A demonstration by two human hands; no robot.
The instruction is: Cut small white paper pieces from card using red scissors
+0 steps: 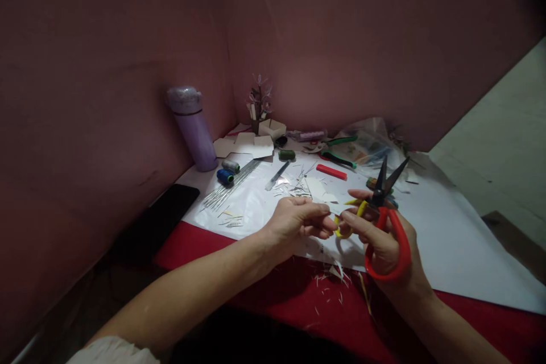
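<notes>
My left hand (305,217) is closed in a pinch, thumb against forefinger, above the front of the white sheet. A thin, pale strip (335,212) runs from its fingertips to the thumb and fingers of my right hand (386,242). Scissors (401,250) with a red handle hang around my right hand, their dark blades spread apart and pointing up and away. Beside the right fingertips shows a yellow loop (344,230); whether it belongs to the scissors I cannot tell. Cut scraps (298,186) lie just beyond my hands.
Left on the white sheet (452,239) are thin wires (232,185), a blue thread spool (225,176) and a purple bottle (194,131). Farther back lie pale cards (245,145), green-handled pliers (339,159) and a red bar (331,172). Pink walls close off the back and left.
</notes>
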